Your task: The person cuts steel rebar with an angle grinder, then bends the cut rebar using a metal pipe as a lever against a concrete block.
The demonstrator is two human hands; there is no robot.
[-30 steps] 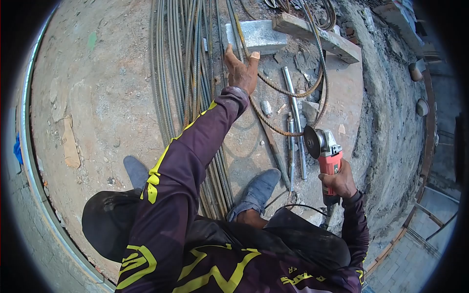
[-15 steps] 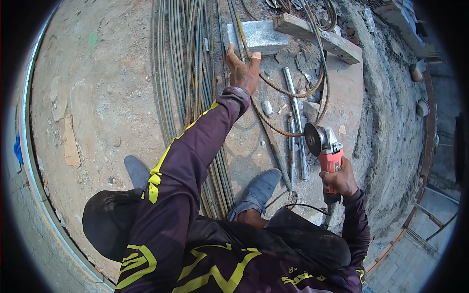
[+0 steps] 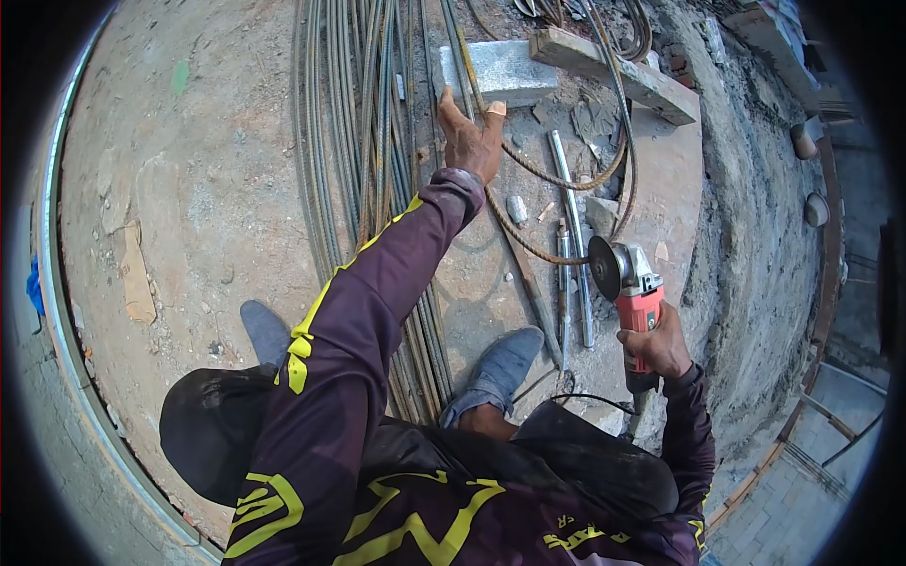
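My right hand [image 3: 659, 345] is wrapped round the red body of an angle grinder [image 3: 640, 307]. The grinder's dark disc [image 3: 605, 267] faces left, and its edge overlaps the end of a bent steel bar. Further forward, my left hand [image 3: 472, 141] grips ribbed steel rebar [image 3: 464, 58], thumb and forefinger on either side; its other fingers are hidden beneath. Past this hand the bars curve to the right, one toward the disc and another in a loop [image 3: 630, 141]. A pale block [image 3: 505, 68] lies under the bars just ahead of my left hand.
A bundle of long rebar [image 3: 354, 123] runs along the ground left of my arm. A concrete beam [image 3: 613, 74] lies at the upper right. Metal pipes [image 3: 573, 250] rest between my shoe [image 3: 495, 370] and the grinder. A black cable [image 3: 593, 396] trails behind the grinder.
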